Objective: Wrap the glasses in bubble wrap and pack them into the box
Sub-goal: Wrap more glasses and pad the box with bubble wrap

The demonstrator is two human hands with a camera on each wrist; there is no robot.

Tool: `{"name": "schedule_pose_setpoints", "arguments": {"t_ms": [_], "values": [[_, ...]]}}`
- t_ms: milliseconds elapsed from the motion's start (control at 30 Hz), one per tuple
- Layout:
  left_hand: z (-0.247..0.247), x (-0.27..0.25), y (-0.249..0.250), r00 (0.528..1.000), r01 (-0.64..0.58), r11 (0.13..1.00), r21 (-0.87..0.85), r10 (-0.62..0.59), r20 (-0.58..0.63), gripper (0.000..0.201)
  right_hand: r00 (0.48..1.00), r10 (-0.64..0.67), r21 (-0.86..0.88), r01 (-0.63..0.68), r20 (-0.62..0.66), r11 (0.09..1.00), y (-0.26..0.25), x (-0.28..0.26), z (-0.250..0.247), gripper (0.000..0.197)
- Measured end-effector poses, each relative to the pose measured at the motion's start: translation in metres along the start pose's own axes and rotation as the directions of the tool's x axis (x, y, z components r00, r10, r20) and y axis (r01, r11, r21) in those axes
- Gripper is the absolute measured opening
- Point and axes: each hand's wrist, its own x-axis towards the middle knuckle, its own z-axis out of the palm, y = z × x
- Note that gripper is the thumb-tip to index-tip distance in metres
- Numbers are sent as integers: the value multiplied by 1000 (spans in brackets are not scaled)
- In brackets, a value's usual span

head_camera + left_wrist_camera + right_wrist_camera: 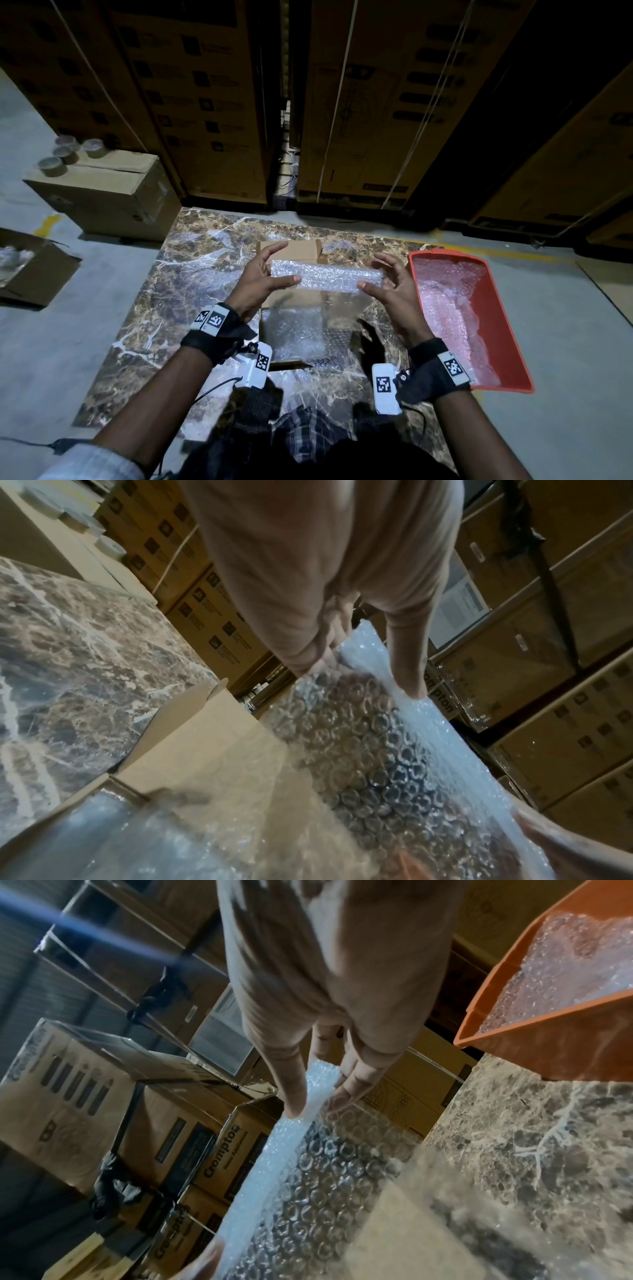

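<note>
bubble wrap point(327, 278), rolled into a long bundle with a loose sheet hanging from it, stretches between our two hands above the marble-patterned counter point(191, 274). our left hand point(262, 279) pinches one end between thumb and curled fingers, and our right hand point(390, 281) pinches the other end the same way. we cannot tell whether a glass sits inside the roll. directly under our hands lies the open cardboard box point(291, 251), its flaps spread and more bubble wrap lying inside. just beyond our right hand, an orange tray point(496, 342) rests on the counter with sheets of wrap in it. well off past our left hand, a closed carton point(109, 192) stands on the floor with rolls of tape point(66, 154) on top. tall stacked cartons point(376, 102) rise ahead of both hands.
</note>
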Motion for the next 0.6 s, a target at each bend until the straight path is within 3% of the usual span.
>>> {"name": "schedule_pose_setpoints", "arguments": {"t_ms": [167, 233, 300, 367, 500, 600], "values": [[0, -5, 3, 990, 127, 991, 42, -129, 49, 56, 988, 152, 150, -152, 13, 977, 5, 5, -1, 62], [-4, -2, -2, 985, 153, 985, 84, -159, 64, 66, 976, 214, 210, -217, 39, 953, 7, 6, -2, 57], [-1, -4, 1, 986, 150, 988, 41, -153, 61, 54, 965, 260, 245, -261, 36, 934, 6, 4, -1, 43], [4, -5, 3, 986, 161, 986, -46, -158, 51, 43, 962, 272, 244, -273, 40, 931, 5, 2, 0, 32], [8, -8, 5, 980, 193, 975, -108, -186, 64, 43, 958, 278, 217, -286, 65, 934, 4, 0, 1, 40], [4, -9, 6, 982, 190, 979, -72, -188, 34, 53, 963, 268, 184, -269, 31, 945, 4, 2, 1, 43]]}}
